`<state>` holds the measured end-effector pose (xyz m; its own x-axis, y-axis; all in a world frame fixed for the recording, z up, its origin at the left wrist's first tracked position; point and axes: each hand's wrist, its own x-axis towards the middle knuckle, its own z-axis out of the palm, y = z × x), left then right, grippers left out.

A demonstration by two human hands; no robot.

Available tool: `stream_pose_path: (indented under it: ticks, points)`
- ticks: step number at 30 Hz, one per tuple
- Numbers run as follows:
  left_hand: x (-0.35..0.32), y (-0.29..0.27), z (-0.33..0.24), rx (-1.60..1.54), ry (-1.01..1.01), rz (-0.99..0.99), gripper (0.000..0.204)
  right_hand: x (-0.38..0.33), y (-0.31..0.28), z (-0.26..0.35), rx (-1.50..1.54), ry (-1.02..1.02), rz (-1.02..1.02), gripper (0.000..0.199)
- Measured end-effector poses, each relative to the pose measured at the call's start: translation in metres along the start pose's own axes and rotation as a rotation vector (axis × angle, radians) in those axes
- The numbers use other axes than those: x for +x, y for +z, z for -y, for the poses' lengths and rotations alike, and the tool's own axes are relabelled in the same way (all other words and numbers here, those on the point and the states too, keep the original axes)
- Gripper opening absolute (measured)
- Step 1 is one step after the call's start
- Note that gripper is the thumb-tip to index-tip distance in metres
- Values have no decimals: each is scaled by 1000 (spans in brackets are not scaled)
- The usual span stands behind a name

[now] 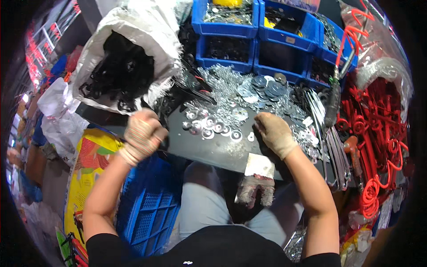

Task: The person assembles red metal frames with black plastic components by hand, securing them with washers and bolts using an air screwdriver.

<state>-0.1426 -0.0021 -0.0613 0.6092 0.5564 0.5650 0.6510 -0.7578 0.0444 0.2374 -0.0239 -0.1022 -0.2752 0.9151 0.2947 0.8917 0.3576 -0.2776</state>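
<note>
My left hand [141, 134], in a knit work glove, is closed at the near left edge of the black worktop [209, 149], beside a dark part that I cannot make out. My right hand [274, 132], also gloved, rests palm down with curled fingers on the worktop, next to a row of round metal washers [212, 127]. A larger heap of silver washers and discs [249, 91] lies just beyond both hands. What my right hand's fingers hold, if anything, is hidden.
A white sack of black rubber rings [122, 66] stands at the back left. Blue bins [258, 31] line the back. Red hooks in a plastic bag [378, 129] and metal rods [336, 151] fill the right. A blue crate [149, 209] sits below; a spare glove [255, 189] hangs off the front edge.
</note>
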Motion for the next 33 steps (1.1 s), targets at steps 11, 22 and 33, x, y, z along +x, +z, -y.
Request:
stream_pose_path:
  ticks: [11,22,33]
  points:
    - [-17,-45,-19,10,-39,-192,29,15,-12,73,442,-362,-351,23]
    - [-48,46,-57,-445,-453,-727,27,107,52,189,373,-302,-66,22]
    - [-42,30,16,-738,-573,-878,30,136,58,160,687,196,-459,22]
